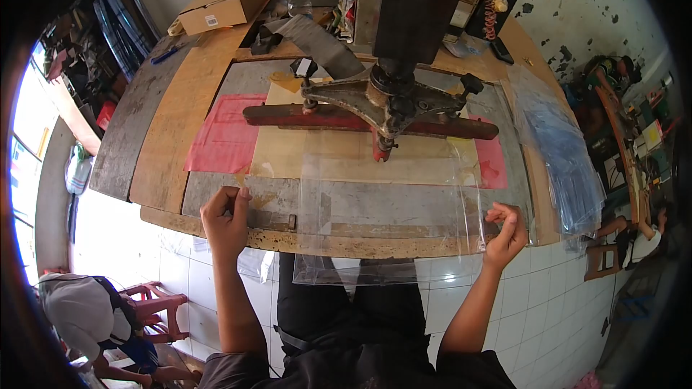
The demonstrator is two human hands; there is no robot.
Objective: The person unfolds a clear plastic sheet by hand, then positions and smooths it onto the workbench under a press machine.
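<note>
Left hand (226, 220) and right hand (507, 234) were curled, grip indeterminable, clear plastic sheet (389, 212) hard to trace, press (386, 97) was cropped above.

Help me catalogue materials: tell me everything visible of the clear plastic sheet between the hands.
The clear plastic sheet is glossy, roughly rectangular and creased. It lies across the worktable, near end overhanging the front edge, far end reaching toward the press bar; whether it passes underneath is unclear. The right hand is beside its right edge, contact uncertain.
</note>
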